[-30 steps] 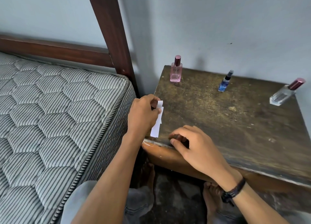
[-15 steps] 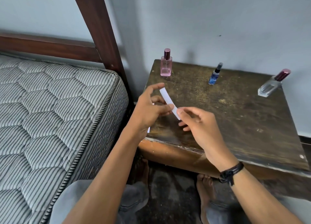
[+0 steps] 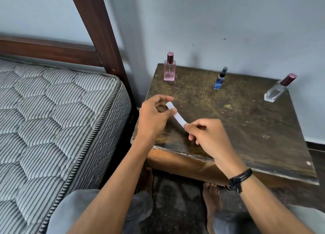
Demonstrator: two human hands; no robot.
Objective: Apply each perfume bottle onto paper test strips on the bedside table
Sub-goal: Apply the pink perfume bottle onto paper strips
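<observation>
A white paper test strip (image 3: 177, 116) is held above the near left part of the worn wooden bedside table (image 3: 246, 121). My left hand (image 3: 154, 117) pinches its upper end and my right hand (image 3: 209, 137) pinches its lower end. Three perfume bottles stand along the back of the table: a pink bottle (image 3: 169, 68) at the left, a small blue bottle (image 3: 219, 79) in the middle, and a clear bottle with a dark red cap (image 3: 278, 89) at the right. Any other strips are hidden behind my left hand.
A striped mattress (image 3: 52, 119) with a dark wooden bedpost (image 3: 100, 33) lies close on the left of the table. A pale wall stands right behind the bottles. My knees and bare feet (image 3: 211, 198) are below the table's front edge.
My left hand lifted a strip off the table's left edge. My right hand left the front edge and took the strip's lower end. Both hands now hold it between them.
</observation>
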